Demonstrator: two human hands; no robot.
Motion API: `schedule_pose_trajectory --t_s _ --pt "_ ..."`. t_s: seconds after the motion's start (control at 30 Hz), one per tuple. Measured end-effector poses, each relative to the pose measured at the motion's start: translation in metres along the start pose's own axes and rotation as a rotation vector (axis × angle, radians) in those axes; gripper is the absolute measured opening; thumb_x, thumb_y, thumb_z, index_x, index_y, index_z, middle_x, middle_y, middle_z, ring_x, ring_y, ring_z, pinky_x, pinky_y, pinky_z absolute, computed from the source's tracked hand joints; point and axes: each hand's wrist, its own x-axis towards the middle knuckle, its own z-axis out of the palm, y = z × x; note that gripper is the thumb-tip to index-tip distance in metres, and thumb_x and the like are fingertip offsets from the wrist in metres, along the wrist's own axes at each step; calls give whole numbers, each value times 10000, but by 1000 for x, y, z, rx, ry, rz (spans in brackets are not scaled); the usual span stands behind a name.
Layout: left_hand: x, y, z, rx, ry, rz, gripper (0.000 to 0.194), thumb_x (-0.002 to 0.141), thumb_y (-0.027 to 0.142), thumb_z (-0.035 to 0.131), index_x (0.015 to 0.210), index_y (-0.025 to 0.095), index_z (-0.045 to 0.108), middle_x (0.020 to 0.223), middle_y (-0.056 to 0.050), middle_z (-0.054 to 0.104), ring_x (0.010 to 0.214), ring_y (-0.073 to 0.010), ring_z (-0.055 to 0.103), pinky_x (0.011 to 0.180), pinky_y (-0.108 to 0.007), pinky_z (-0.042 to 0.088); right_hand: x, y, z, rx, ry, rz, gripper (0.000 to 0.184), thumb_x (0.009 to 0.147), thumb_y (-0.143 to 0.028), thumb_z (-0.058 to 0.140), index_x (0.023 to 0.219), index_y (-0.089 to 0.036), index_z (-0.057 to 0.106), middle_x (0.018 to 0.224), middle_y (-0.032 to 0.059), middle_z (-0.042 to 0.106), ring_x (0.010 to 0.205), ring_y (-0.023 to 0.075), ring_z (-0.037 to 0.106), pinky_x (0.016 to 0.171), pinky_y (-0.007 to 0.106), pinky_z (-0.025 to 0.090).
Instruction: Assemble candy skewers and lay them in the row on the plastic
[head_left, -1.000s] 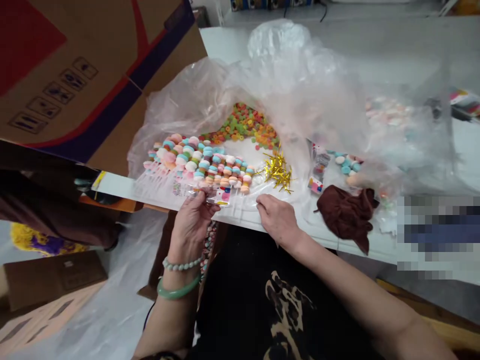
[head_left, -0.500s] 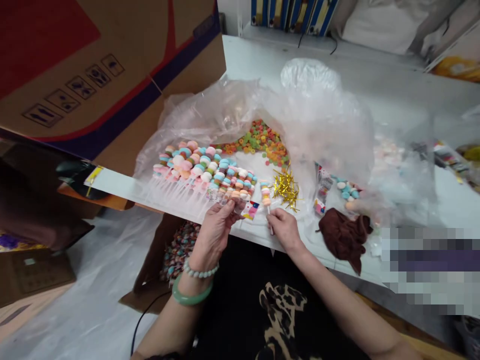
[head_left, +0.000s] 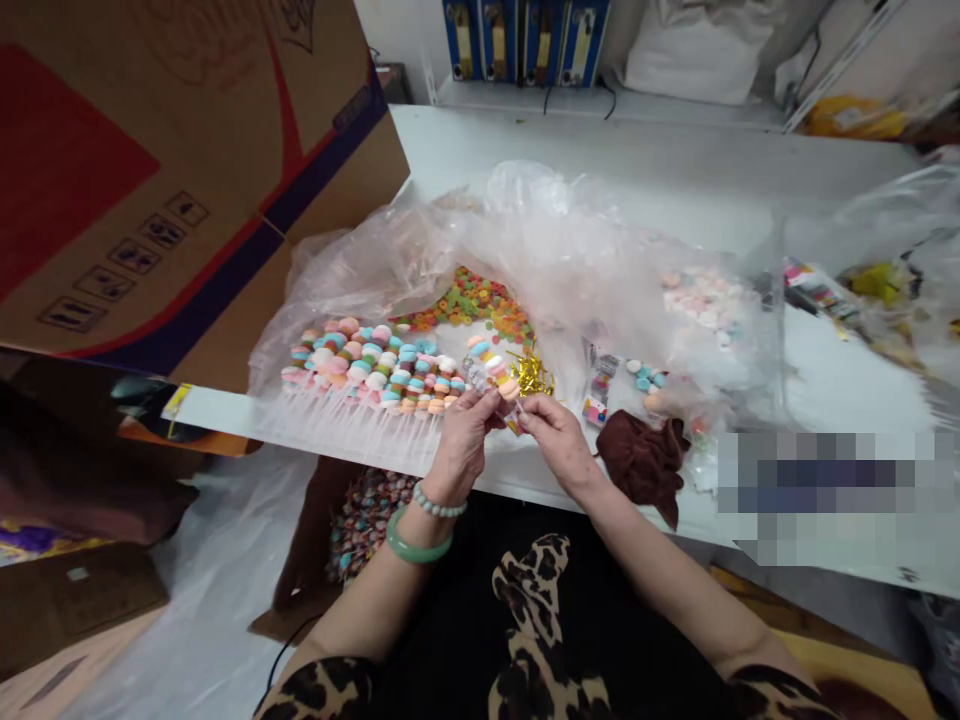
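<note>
Holding: left hand (head_left: 463, 438) and right hand (head_left: 559, 440) meet close together above the front edge of the surface (head_left: 652, 165).
Left grip: thumb and fingertips clamped together on a clear printed wrapper (head_left: 472, 374).
Right grip: thumb and fingers pinched on the stick of a candy skewer (head_left: 496, 365).
Candy skewer position: between the hands, tilted, against the wrapper; whether its tip sits inside the wrapper cannot be told.
Skewer rows: assembled candy skewers (head_left: 367, 365) lie side by side, left of the hands, white sticks toward the front edge.
Gold twist ties: a loose pile (head_left: 534, 372) just behind the right hand.
Gummy rings: a red, orange and green heap (head_left: 480, 300) behind the skewer rows, edged by crumpled plastic sheeting (head_left: 555, 235).
Right side: a packaged piece (head_left: 600, 385), blue and white candies (head_left: 646, 376) and a brown cloth (head_left: 645, 455) lie near one another.
Left side: a large printed carton (head_left: 217, 200) stands beside the sheeting.
Below front edge: an open box holds many small multicoloured pieces (head_left: 367, 525).
Rear shelf: blue binders (head_left: 540, 45) stand upright.
</note>
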Motion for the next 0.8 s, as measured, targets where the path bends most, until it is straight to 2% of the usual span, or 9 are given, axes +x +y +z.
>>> schedule_pose_trajectory --t_s 0.07,0.2,0.3,0.37,0.5,0.67,0.8 --pt "-2 -4 11 32 2 31 376 589 424 848 616 141 602 554 12 586 475 -70 502 479 -197 408 2 5 7 44 73 59 184 810 -320 512 664 -223 457 626 -36 477 622 135 463 632 260 400" --pt "-5 -11 23 31 -59 -63 390 585 432 852 736 137 645 644 7 625 510 -81 545 520 -221 451 6 9 3 9 227 60 187 789 -338 505 659 -228 426 610 -52 422 598 125 414 607 255 365" --pt "-3 -15 24 22 -128 -149 400 538 374 885 760 118 673 679 -9 650 543 -90 570 538 -226 473 8 7 -3 -45 242 46 185 804 -350 489 675 -228 437 623 -47 444 610 129 431 618 259 375" --pt "2 -15 21 -5 -133 -192 388 526 353 894 742 117 673 668 -13 655 539 -96 571 529 -230 480 8 7 -9 -26 233 49 179 823 -358 483 703 -227 458 636 -42 476 618 132 458 624 261 395" --pt "14 -7 12 -120 -24 -244 314 578 287 879 691 151 619 596 19 625 499 -95 554 513 -234 487 1 8 -29 78 212 64 146 823 -355 525 771 -219 520 654 -39 507 597 131 494 598 262 425" --pt "20 14 2 -262 121 -272 231 741 265 788 701 170 581 575 26 623 500 -110 586 526 -235 498 -30 -1 -62 -40 176 26 152 831 -305 588 715 -210 564 603 -42 477 580 124 460 580 258 385" --pt "22 24 1 -361 154 -312 188 835 281 703 726 178 589 579 9 629 525 -146 615 547 -268 516 -57 -7 -66 -47 109 18 183 852 -298 589 694 -209 570 607 -34 476 589 125 455 578 260 374"
